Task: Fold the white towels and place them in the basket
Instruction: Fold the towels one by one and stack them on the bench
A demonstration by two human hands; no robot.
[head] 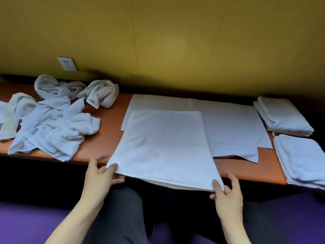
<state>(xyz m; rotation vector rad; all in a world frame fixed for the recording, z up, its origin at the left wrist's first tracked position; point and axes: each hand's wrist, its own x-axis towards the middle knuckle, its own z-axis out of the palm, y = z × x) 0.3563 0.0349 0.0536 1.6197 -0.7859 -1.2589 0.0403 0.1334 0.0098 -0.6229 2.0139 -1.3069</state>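
I had the left hand (100,175) pinching the near left corner of the folded white towel (165,147) at centre frame, thumb on top. The right hand (226,191) pinched its near right corner. Unfolded towels (52,127) lay upper left; folded stacks (283,117) sat far right on the table (109,131).

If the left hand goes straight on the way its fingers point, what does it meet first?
Probably the half-folded towel whose near corner the left hand already pinches; beyond that, the orange table. Depth is unclear.

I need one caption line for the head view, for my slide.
Both hands, left hand and right hand, pinch the near corners of a half-folded white towel on the orange table.
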